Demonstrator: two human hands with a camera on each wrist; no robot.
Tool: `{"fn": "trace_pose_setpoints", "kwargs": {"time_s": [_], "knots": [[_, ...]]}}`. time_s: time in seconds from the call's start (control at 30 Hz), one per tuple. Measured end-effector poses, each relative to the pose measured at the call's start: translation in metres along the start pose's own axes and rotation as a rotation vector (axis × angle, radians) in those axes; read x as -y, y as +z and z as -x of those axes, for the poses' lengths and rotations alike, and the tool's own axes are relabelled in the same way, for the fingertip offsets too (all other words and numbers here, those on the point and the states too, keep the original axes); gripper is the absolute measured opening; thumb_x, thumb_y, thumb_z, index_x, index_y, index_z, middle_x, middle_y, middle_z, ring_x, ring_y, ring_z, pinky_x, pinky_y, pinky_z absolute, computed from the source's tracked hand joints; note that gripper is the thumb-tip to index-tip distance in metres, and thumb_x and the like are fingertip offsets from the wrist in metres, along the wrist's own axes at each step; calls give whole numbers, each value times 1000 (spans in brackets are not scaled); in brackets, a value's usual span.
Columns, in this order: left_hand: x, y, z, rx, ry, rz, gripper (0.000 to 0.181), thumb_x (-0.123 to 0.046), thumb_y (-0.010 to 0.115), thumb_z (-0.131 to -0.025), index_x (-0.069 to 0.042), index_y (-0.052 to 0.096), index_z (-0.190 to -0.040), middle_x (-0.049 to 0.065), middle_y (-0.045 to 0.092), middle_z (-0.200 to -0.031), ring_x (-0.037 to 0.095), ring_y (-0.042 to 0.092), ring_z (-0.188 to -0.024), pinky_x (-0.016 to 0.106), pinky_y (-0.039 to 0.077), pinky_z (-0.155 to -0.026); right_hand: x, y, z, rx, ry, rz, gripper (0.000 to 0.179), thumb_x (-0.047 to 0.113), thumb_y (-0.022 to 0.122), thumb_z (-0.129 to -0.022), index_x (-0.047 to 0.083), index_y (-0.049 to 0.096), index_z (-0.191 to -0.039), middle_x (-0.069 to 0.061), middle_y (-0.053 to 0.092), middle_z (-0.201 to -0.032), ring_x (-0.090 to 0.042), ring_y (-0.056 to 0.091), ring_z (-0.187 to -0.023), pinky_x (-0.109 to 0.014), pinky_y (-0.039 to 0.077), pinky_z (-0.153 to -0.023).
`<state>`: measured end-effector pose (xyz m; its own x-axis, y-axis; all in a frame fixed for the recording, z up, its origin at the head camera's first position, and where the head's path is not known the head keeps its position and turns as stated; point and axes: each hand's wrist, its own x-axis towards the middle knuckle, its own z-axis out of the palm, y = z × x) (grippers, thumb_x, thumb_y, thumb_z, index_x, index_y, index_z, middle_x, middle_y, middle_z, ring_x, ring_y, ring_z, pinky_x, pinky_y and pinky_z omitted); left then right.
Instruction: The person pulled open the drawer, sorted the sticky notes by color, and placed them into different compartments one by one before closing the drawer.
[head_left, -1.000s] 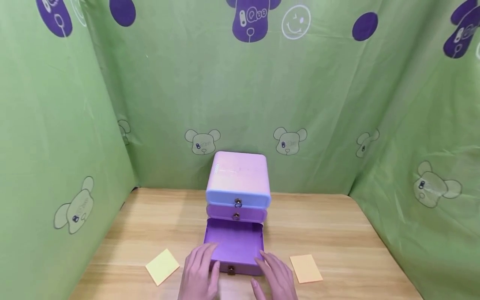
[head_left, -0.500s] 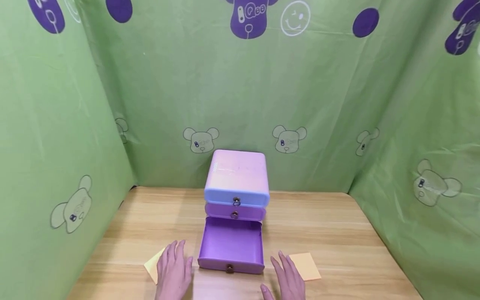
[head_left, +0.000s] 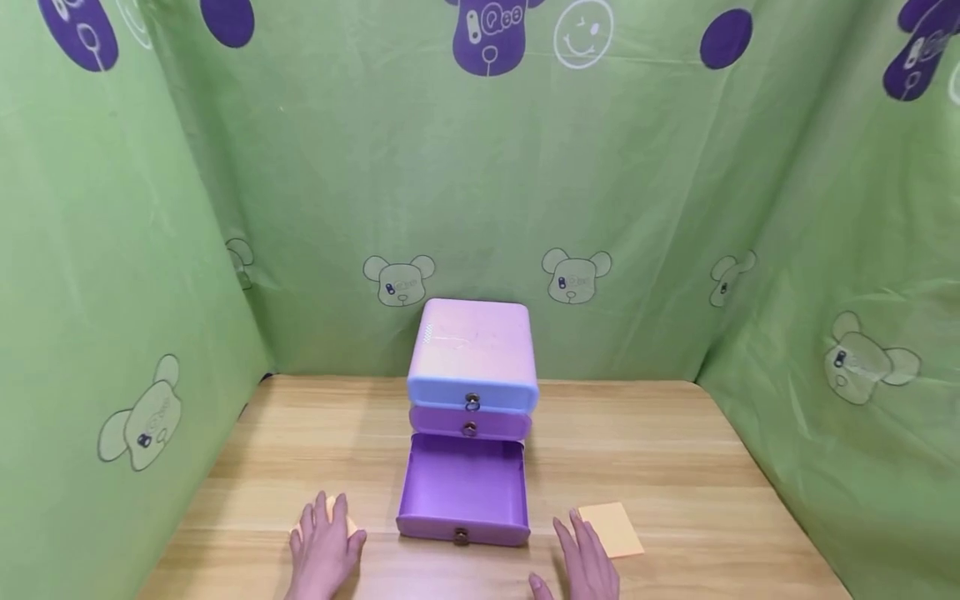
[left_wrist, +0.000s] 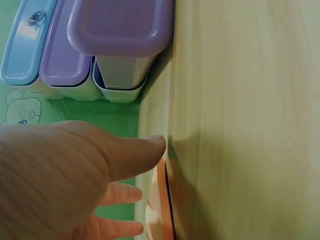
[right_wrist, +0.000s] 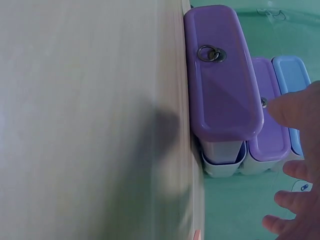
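Observation:
A small drawer cabinet (head_left: 474, 342) stands at the back middle of the table. Its bottom purple drawer (head_left: 461, 479) is pulled out, with nothing inside; the two drawers above look closed. My left hand (head_left: 324, 550) is over a yellow sticky note pad (head_left: 351, 527), covering most of it, fingers spread. In the left wrist view the thumb (left_wrist: 135, 155) and fingers are straight beside the pad's orange-looking edge (left_wrist: 164, 205); contact cannot be told. My right hand (head_left: 585, 562), fingers extended, is beside an orange sticky note pad (head_left: 613, 529), its fingertips near the pad's left edge.
Each drawer front carries a metal ring pull, such as the one on the bottom drawer (right_wrist: 212, 53). Green patterned cloth (head_left: 480, 183) walls the wooden table (head_left: 637, 433) at the back and both sides.
Both hands have left the open drawer's front. My left hand has moved left onto the yellow pad, and my right hand has shifted right towards the orange pad.

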<state>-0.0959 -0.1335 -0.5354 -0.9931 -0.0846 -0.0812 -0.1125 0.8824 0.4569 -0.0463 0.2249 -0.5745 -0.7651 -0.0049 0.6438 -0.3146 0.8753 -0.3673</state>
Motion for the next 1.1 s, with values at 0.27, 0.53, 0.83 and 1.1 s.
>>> {"fn": "trace_pose_setpoints", "kwargs": {"time_s": [0.27, 0.53, 0.83, 1.1], "knots": [[5, -4, -1, 19, -43, -42, 77, -28, 73, -90, 10, 40, -147, 46, 25, -152, 69, 25, -138, 83, 25, -108, -6, -1, 5, 39, 11, 25, 81, 39, 81, -65, 7, 57, -135, -24, 55, -143, -37, 45, -128, -65, 45, -85], [8, -11, 2, -35, -18, -87, 68, -30, 79, -85, 1, 54, -139, 37, 52, -137, 58, 51, -120, 75, 49, -85, -6, -6, 7, 113, 84, 41, 79, 34, 83, -67, 9, 54, -137, -21, 52, -146, -41, 46, -124, -67, 44, -88], [9, -5, 1, -195, 39, -169, 66, -44, 83, -76, 1, 63, -120, 26, 67, -94, 38, 62, -83, 53, 56, -62, -3, -10, 6, 121, 105, 18, 76, 28, 84, -68, 8, 54, -135, -21, 53, -146, -43, 49, -123, -67, 44, -88], [7, -4, 2, -251, 52, -166, 60, -43, 76, -81, 5, 64, -116, 25, 67, -85, 34, 62, -74, 43, 53, -51, -9, -14, 8, 101, 80, 42, 75, 26, 84, -66, 7, 56, -132, -23, 55, -141, -43, 52, -119, -69, 47, -85]]}}
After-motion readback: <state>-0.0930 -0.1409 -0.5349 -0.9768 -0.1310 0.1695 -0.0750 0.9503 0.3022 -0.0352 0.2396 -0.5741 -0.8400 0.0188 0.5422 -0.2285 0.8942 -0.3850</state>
